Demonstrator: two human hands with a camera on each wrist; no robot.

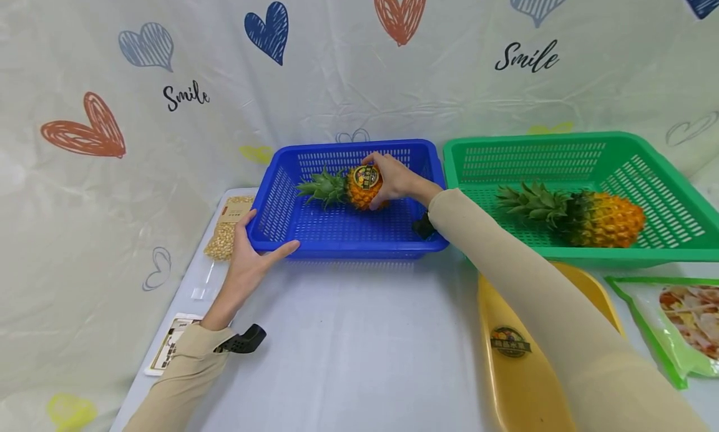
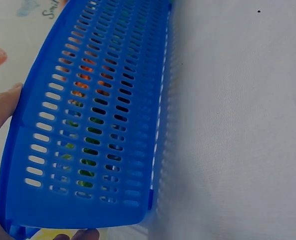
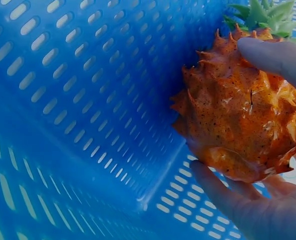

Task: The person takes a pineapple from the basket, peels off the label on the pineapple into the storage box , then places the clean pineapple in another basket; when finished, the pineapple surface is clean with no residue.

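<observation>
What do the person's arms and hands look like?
The left sleeve and right sleeve are long, plain and beige. The left hand and right hand wear no gloves. A black device juts out at the left wrist; a second black device, partly hidden, shows near the right.

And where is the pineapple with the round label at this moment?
In the head view, the labelled pineapple is inside the blue basket, left of the green basket; the right hand grips its body.

Bright, even head view — 2 dimmer, softer wrist views, with glare on the held pineapple [image 3: 237, 112].
</observation>
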